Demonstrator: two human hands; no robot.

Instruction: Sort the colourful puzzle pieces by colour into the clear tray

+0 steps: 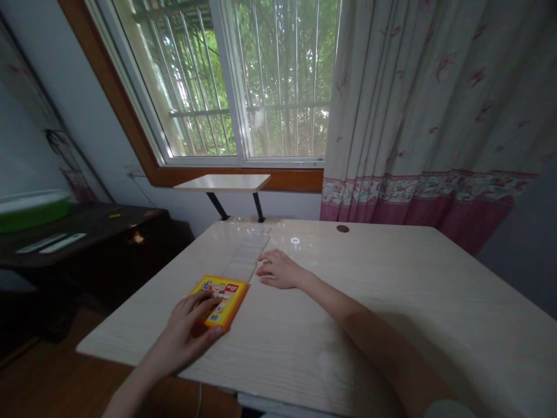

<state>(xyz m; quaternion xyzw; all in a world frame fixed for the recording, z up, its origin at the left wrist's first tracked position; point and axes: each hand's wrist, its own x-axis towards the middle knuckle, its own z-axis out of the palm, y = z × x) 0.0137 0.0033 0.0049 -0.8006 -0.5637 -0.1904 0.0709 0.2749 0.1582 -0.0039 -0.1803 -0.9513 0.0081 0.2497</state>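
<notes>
My left hand (185, 328) lies over a flat, rectangular yellow-and-orange box with a printed face (234, 303), on the left part of the pale wood-grain table (313, 342). My fingers spread loosely across its top and my thumb lies along its near edge; whether I am grasping it or merely resting there, I cannot tell.

My right hand (282, 271), farther off and to the right, is palm down, released, its fingers parted and lightly bent. Their tips come to the right edge of a long, flat, transparent strip (246, 255), but I cannot make out whether they touch it.

The strip runs away from the box's far side, its near end hard to make out and its outline faint against the tabletop. My left fingers cover part of the box's print, the small lettering is unreadable, and both my forearms are cut off below.
</notes>
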